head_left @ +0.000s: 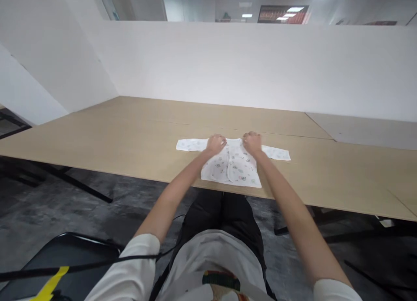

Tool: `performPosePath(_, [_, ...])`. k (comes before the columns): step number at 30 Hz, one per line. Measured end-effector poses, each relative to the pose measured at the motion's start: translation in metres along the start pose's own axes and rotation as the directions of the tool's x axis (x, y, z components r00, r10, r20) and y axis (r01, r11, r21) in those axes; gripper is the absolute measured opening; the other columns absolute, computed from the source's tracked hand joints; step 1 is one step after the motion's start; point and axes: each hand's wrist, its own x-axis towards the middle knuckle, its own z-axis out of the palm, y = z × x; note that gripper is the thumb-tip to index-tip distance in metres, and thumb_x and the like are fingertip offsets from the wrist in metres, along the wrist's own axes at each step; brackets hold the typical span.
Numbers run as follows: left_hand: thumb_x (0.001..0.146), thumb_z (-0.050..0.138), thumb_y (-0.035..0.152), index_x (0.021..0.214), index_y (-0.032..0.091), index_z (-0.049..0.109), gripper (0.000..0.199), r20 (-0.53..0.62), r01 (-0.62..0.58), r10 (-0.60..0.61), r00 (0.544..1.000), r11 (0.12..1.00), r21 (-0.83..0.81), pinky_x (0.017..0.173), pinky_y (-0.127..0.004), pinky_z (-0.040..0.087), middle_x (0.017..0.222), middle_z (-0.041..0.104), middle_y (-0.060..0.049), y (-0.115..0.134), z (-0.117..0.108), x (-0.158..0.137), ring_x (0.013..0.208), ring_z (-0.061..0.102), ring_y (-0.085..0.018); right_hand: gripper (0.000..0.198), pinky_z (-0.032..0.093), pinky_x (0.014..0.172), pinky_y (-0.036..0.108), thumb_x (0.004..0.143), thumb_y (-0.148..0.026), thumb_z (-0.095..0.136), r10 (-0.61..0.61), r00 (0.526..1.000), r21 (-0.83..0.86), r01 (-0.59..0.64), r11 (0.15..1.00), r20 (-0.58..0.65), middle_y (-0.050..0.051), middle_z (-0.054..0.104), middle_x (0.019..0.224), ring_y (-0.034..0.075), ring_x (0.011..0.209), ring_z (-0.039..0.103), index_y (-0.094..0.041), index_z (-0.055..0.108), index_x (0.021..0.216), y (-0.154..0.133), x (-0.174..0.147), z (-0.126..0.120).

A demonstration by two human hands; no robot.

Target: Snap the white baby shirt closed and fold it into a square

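1. A white long-sleeved shirt [237, 164], printed with small scattered figures.
2. It lies spread out on the table [114, 131], neck to the far side, hem close to the near edge.
3. The sleeves stretch out left and right, the right one slanting a little nearer.
4. A front edge runs down the middle and rounds off near the hem.

The worktop [146, 140] is viewed from close above by 1 head-worn camera, faced forward and down past the wearer's torso [215, 249].
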Motion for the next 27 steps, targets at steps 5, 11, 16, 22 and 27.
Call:
performPosePath(5, [0.087,0.045,0.028,0.103,0.016,0.07,0.032,-0.002,0.1,-0.1,0.995,0.993,-0.064,0.092,-0.033,0.042,0.107,0.065,-0.012,0.02,0.032,0.004,0.103,0.056,-0.023,0.03,0.038,0.085,0.033,0.091,-0.016,0.039,0.014,0.998,0.231,-0.027,0.973,0.06,0.017,0.066,0.102,0.025,0.098,0.057,-0.01,0.068,0.098,-0.056,0.005,0.026])
performPosePath(11, [0.084,0.055,0.031,0.1,0.016,0.07,0.026,-0.051,0.067,-0.084,0.995,0.96,-0.273,0.094,-0.032,0.043,0.104,0.067,-0.007,0.003,0.039,0.003,0.101,0.057,-0.02,0.025,0.041,0.076,0.024,0.084,-0.012,0.047,0.036,0.999,0.477,-0.044,0.878,0.025,0.009,0.069,0.093,0.018,0.088,0.059,-0.013,0.07,0.093,-0.042,0.002,0.042])
performPosePath(16, [0.084,0.055,0.024,0.09,0.017,0.07,0.018,-0.061,0.046,-0.07,0.996,0.942,-0.333,0.093,-0.031,0.043,0.099,0.068,-0.005,0.002,0.041,0.003,0.096,0.058,-0.017,0.022,0.041,0.078,0.024,0.081,-0.009,0.051,-0.005,1.0,0.508,0.011,0.861,-0.013,0.009,0.068,0.092,0.017,0.086,0.058,-0.011,0.068,0.095,-0.037,0.001,0.047])
performPosePath(22, [0.085,0.055,0.026,0.102,0.017,0.069,0.024,-0.038,0.079,-0.095,0.995,0.95,-0.303,0.097,-0.034,0.041,0.106,0.067,-0.007,0.004,0.037,0.001,0.104,0.057,-0.021,0.024,0.04,0.083,0.024,0.08,-0.007,0.052,-0.005,0.999,0.488,0.022,0.873,-0.035,0.01,0.067,0.099,0.017,0.088,0.058,-0.01,0.067,0.098,-0.041,0.0,0.051])
performPosePath(27, [0.085,0.053,0.027,0.101,0.016,0.071,0.026,-0.026,0.1,-0.112,0.993,0.956,-0.277,0.097,-0.035,0.042,0.106,0.067,-0.008,0.006,0.036,0.001,0.103,0.057,-0.023,0.026,0.039,0.086,0.026,0.08,-0.005,0.049,-0.051,0.997,0.475,0.071,0.877,-0.055,0.009,0.066,0.1,0.019,0.095,0.057,-0.012,0.066,0.097,-0.041,0.001,0.055])
